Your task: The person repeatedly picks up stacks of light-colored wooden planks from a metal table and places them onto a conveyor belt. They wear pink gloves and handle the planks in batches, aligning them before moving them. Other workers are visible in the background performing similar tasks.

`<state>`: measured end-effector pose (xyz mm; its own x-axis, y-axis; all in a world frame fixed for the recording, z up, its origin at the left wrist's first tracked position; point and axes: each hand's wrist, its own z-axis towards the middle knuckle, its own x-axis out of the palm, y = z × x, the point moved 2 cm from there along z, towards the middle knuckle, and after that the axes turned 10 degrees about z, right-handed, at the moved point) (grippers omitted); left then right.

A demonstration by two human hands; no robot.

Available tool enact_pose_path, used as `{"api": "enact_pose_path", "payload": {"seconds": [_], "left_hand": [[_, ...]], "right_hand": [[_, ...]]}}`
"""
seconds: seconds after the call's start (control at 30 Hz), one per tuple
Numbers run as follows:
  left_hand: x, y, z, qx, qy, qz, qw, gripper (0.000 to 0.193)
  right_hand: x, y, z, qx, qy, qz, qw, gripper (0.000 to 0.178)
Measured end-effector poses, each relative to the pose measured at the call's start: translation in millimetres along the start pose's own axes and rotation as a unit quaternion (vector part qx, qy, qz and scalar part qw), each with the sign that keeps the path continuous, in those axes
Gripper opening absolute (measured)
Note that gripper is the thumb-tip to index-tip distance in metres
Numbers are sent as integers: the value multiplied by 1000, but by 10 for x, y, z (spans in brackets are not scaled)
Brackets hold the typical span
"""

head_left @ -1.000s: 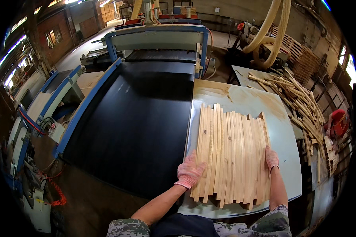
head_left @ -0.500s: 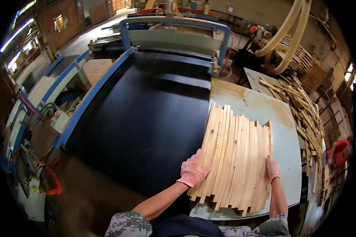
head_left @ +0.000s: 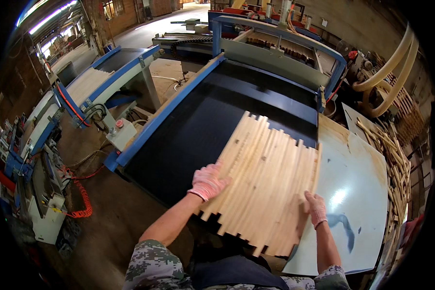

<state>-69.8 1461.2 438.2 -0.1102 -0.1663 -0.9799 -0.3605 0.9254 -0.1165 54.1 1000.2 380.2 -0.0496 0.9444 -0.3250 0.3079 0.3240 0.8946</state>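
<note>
Workpiece: wooden strips (head_left: pixel 263 186), pale, side by side in one flat batch, ends ragged both near and far.
Batch position: over the black belt (head_left: pixel 174 142), right edge along the seam with the worktop (head_left: pixel 357 174). Couldn't tell if it sat flat on the belt or was slightly raised.
Batch angle: skewed, far ends aimed up and to the right.
Left hand (head_left: pixel 209 182): pink-and-white glove, at the batch's left edge. Fingers gripped the outer strips, thumb lay across the top.
Right hand (head_left: pixel 316 209): same kind of glove, at the right edge. Fingers gripped the outermost strip, a bit blurred; batch was held between both hands.
Sleeves: camouflage (head_left: pixel 152 263), forearms bare below them.
Belt machine: blue side rail (head_left: pixel 171 108) on the left, pale cross panel (head_left: pixel 270 59) at the far end.
Worktop surface: pale, glossy, brownish smear at its far edge, dark streak near the right forearm.
Right side: loose wood pile (head_left: pixel 394 169) beyond the worktop, beige hose (head_left: pixel 364 87) behind it.
Left side: control box (head_left: pixel 122 135) with a red button just beside the rail; orange coiled hose (head_left: pixel 84 205) lower down.
</note>
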Motion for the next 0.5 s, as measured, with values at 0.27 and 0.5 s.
{"api": "enact_pose_path", "payload": {"seconds": [0.27, 0.5], "left_hand": [[-167, 1900, 559, -147, -33, 101, 983, 98], [-127, 2331, 712, -138, -114, 84, 980, 99]], "right_hand": [[2562, 885, -404, -3, 157, 171, 973, 35], [3368, 1175, -637, -20, 187, 155, 970, 45]]}}
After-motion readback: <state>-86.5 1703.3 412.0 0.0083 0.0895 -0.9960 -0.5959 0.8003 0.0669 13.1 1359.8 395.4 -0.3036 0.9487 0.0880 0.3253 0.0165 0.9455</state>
